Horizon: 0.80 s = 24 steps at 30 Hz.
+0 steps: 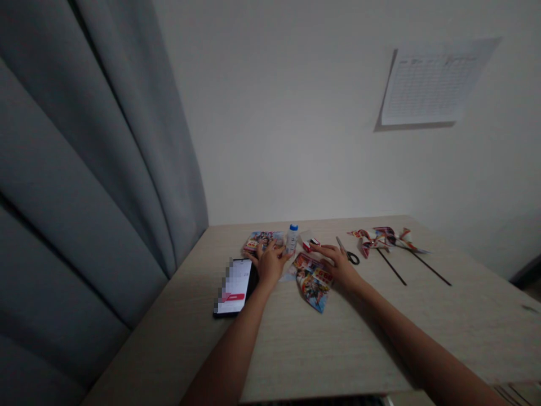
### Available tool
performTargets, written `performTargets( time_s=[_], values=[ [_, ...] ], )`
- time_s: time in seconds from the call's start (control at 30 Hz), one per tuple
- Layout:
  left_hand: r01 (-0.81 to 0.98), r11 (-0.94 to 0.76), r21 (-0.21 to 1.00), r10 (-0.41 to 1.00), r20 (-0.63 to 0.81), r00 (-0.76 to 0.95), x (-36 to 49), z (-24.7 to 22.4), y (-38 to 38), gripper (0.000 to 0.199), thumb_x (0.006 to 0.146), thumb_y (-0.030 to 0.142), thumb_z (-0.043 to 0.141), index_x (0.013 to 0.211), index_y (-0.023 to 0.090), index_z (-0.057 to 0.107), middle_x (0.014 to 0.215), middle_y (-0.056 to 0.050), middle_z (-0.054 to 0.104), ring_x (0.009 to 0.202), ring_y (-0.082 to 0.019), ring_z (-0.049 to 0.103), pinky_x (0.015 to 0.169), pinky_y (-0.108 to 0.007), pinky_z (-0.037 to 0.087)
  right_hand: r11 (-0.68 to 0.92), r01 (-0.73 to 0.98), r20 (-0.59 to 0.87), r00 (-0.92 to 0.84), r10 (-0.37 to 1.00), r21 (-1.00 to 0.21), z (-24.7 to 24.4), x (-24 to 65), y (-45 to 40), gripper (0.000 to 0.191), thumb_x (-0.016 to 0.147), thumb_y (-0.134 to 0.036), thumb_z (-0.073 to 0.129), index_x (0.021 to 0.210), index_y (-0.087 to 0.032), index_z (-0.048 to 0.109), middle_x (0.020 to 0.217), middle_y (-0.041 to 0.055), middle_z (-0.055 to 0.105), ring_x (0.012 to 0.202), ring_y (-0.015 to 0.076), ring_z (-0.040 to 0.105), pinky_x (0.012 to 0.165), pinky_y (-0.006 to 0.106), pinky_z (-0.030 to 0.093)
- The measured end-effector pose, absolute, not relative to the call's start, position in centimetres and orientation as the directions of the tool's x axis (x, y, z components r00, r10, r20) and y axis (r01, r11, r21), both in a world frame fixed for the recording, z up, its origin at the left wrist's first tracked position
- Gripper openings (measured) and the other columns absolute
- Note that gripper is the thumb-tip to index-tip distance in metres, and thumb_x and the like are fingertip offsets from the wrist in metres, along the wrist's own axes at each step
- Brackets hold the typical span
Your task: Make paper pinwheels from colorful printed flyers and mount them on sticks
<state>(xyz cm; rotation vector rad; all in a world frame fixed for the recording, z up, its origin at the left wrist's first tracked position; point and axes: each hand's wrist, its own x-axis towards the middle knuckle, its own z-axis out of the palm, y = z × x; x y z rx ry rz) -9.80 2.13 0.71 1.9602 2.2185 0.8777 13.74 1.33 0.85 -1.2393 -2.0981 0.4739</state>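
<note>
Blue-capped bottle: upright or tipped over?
Upright: its blue cap is at the top, with the bottle body directly below, beside the left hand.

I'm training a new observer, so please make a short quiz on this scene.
1. Multiple choice: what colour is the cap on the bottle?
A. Red
B. Blue
C. Green

2. True or false: the phone lies nearer the left hand than the right hand.

3. Count: how many dark sticks extend from the pinwheels on the table?

Key:
1. B
2. True
3. Two
</note>
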Motion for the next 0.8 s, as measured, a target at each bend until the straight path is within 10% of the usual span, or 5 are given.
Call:
performTargets(
  time_s=[0.8],
  values=[
    [0.928,0.050,0.369,0.896,0.393,-0.204,-9.3,1.3,1.5,0.034,0.089,0.046,0.066,0.120,0.033,0.070,0.144,-0.007,0.057,0.141,-0.035,0.036,0.113,-0.077,0.005,0.396,0.768,0.100,-0.404,0.909,-0.503,1.2,15.6,2.2,0.023,0.078,-0.034,0.069,0.099,-0.034,0.079,0.124,0.0010,0.071,0.128,0.0333,0.048,0.107,0.061,0.027]
  ],
)
